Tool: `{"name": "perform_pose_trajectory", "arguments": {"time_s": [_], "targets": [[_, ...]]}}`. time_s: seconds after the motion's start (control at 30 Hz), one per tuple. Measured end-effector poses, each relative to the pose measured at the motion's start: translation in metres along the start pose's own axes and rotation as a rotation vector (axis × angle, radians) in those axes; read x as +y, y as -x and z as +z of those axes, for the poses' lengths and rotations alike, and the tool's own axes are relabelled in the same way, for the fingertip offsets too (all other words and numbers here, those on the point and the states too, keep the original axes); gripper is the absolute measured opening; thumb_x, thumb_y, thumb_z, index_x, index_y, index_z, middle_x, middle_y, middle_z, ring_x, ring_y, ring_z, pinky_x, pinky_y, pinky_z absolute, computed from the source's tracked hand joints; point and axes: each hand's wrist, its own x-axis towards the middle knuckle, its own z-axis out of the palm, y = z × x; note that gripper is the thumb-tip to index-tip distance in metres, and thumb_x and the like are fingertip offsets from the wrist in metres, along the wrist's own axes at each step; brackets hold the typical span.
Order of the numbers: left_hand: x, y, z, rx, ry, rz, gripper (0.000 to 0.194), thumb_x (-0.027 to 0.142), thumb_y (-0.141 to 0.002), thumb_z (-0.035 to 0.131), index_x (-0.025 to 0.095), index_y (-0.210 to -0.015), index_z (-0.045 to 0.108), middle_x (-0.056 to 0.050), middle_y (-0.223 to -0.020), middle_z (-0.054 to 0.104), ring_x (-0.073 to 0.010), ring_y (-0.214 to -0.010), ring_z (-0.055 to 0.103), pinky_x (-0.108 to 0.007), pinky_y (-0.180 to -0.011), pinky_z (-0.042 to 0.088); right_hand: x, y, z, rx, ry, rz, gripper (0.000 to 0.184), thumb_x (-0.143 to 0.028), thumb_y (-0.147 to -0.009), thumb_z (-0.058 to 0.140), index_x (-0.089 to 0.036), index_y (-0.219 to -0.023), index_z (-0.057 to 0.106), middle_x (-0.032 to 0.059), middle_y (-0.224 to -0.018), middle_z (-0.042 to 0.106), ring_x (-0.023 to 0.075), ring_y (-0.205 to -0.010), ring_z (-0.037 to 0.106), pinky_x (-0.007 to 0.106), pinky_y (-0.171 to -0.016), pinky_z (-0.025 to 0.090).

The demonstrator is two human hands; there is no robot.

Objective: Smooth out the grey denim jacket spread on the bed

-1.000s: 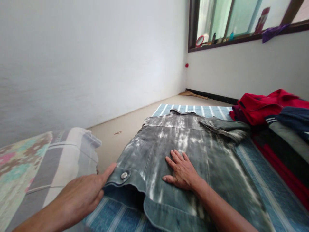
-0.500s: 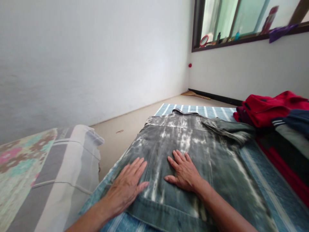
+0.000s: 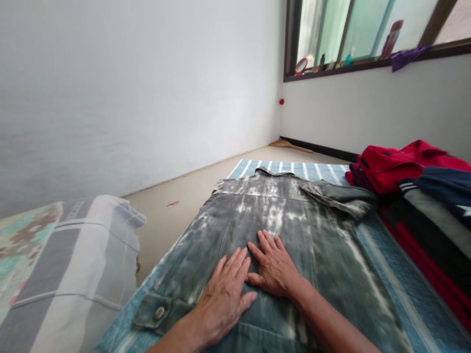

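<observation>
A grey-green bleached denim jacket (image 3: 279,215) lies spread back-up on a blue striped mat (image 3: 405,274). My left hand (image 3: 224,294) rests flat on the jacket's lower back, fingers stretched out. My right hand (image 3: 274,267) lies flat beside it, fingers spread, its thumb close to my left fingertips. A cuff with a metal button (image 3: 159,312) sticks out at the lower left. One sleeve (image 3: 338,196) lies folded across the upper right of the jacket.
A pile of clothes, red (image 3: 393,164) on top with navy and grey below, lies at the right. A folded striped cloth (image 3: 84,264) sits at the left. Bare floor (image 3: 176,211) runs to the white wall. A window sill (image 3: 331,66) holds small items.
My left hand let go of the jacket's buttoned edge, laid it down, then slid right across the denim until it lies next to my right hand. My right hand stayed put.
</observation>
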Motion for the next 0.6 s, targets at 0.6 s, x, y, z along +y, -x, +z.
{"name": "perform_pose_trajectory", "arguments": {"time_s": [0.6], "targets": [[-0.014,0.006,0.01,-0.138,0.032,0.014,0.065,0.051,-0.091,0.042,0.029,-0.147,0.017,-0.005,-0.154,0.021,-0.0254,-0.142,0.02,-0.052,-0.115,0.017,-0.001,-0.001,0.001,0.081,-0.002,0.039,0.081,-0.066,-0.088,0.036,-0.008,-0.143,0.035,0.0179,-0.153,0.021,0.0296,-0.142,0.01,0.047,-0.114,0.008]]}}
